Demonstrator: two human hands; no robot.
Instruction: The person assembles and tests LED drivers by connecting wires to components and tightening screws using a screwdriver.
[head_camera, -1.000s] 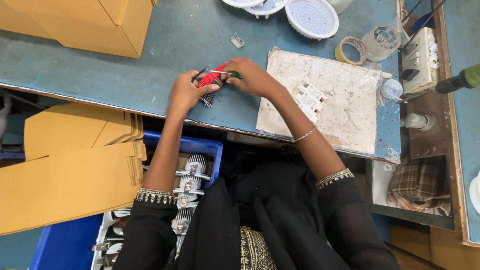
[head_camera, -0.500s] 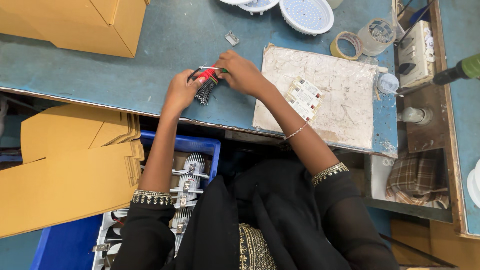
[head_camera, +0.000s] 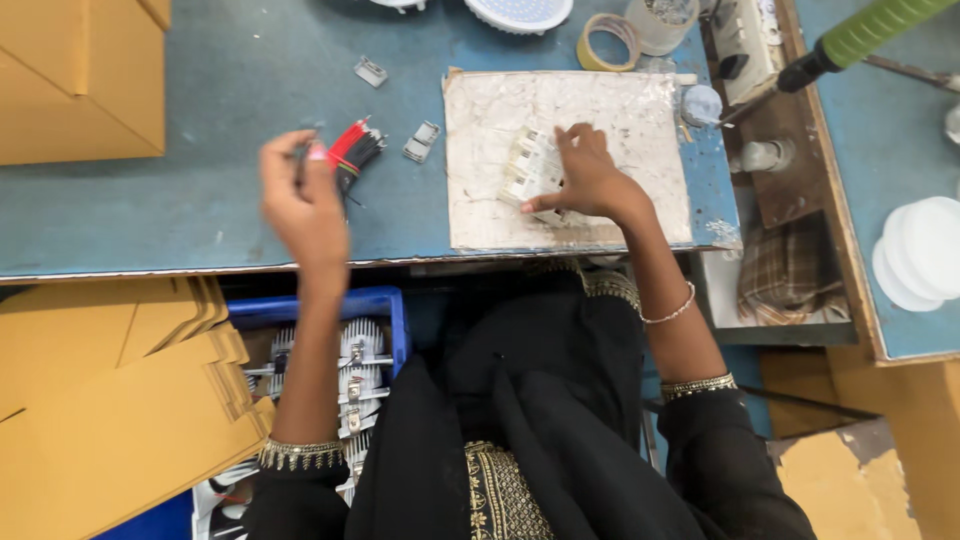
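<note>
1. Two hands are at work on a blue bench top; the left hand is raised, its fingers pinched shut on the near end of a bundle of red and black wires, which runs up and to the right from the fingertips
2. One small grey metal clip lies just right of the wire bundle, apart from the left fingers; another grey clip lies further up the bench, well beyond them
3. The right hand rests on a worn white board, its fingers spread and pressing down on a cluster of small white blocks; the blocks lie under and just left of the fingertips, and the hand grips none of them that can be seen
4. Beyond the right fingers stand a ring of tan tape, a clear cup and a round white lamp face
5. A green-handled screwdriver points in from the upper right, well clear of the fingers
6. Plain tan cardboard boxes sit far left of the left hand; flattened tan cartons lie below the bench edge
7. A blue crate of finned metal parts sits under the left forearm
</note>
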